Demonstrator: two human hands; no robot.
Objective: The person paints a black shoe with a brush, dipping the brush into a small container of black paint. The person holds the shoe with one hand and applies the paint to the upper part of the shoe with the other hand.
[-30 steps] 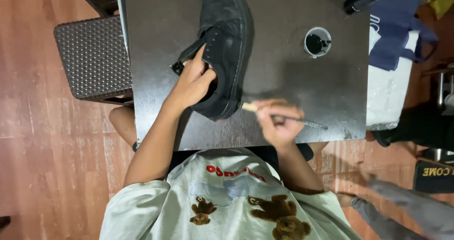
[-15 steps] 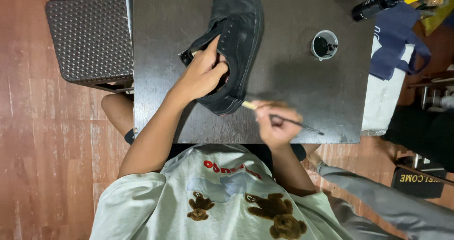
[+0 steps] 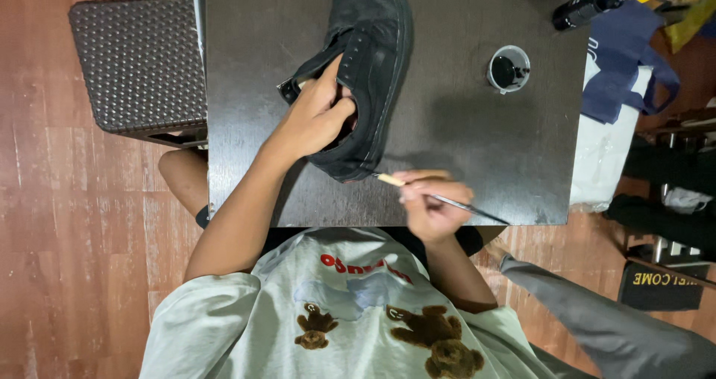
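Observation:
A black shoe (image 3: 377, 43) lies on the dark square table (image 3: 462, 140), toe pointing away from me. My left hand (image 3: 313, 118) grips the shoe at its opening, fingers tucked inside near the tongue. My right hand (image 3: 432, 204) holds a thin brush (image 3: 447, 198) with a pale wooden tip and dark handle, its tip touching the shoe's heel near the table's front edge. A small round cup of black liquid (image 3: 509, 69) stands to the right of the shoe, apart from both hands.
A dark woven stool (image 3: 138, 66) stands left of the table. A black spray bottle (image 3: 597, 0) lies at the table's far right corner, with blue cloth (image 3: 626, 66) and a white bag (image 3: 604, 155) beside it. Wooden floor surrounds; a grey sleeve (image 3: 597, 319) shows lower right.
The view has shifted slightly. My left hand has slid a little further into the shoe's opening. The brush tip has come up against the heel.

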